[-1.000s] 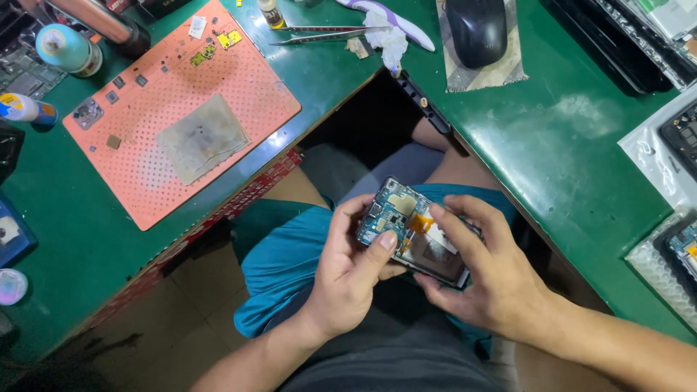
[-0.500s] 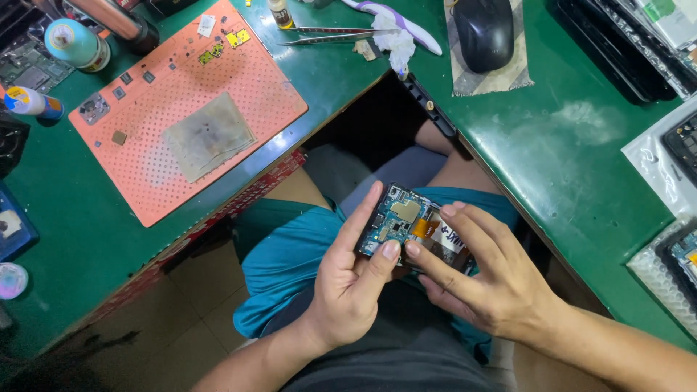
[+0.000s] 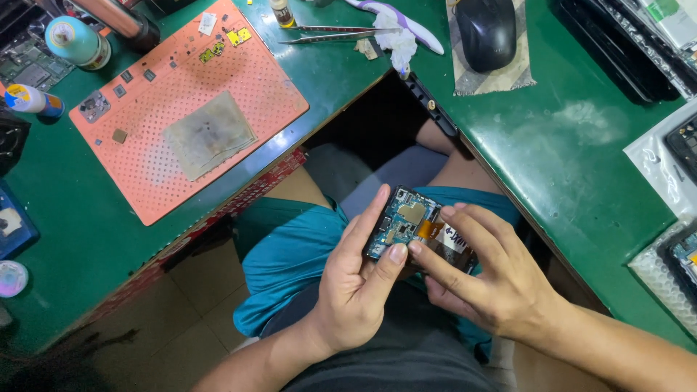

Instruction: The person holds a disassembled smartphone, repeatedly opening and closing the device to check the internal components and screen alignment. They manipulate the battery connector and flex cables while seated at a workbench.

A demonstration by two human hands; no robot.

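I see both hands over the lap, at six o'clock, sharing an opened phone with bare blue circuit board (image 3: 414,229) — left hand (image 3: 356,283) cradling, right hand (image 3: 486,283) pinching. Light, stiff, fragile — best held by edges.

Opened phone (image 3: 420,231): lower half hidden under right hand (image 3: 501,290) fingers; left edge covered by left hand (image 3: 356,283) thumb. Board parts too small to identify. Right of the phone, tray (image 3: 671,272) in bubble wrap cut by frame edge. Small chips on orange mat (image 3: 181,109), up-left of the phone, too small to tell.
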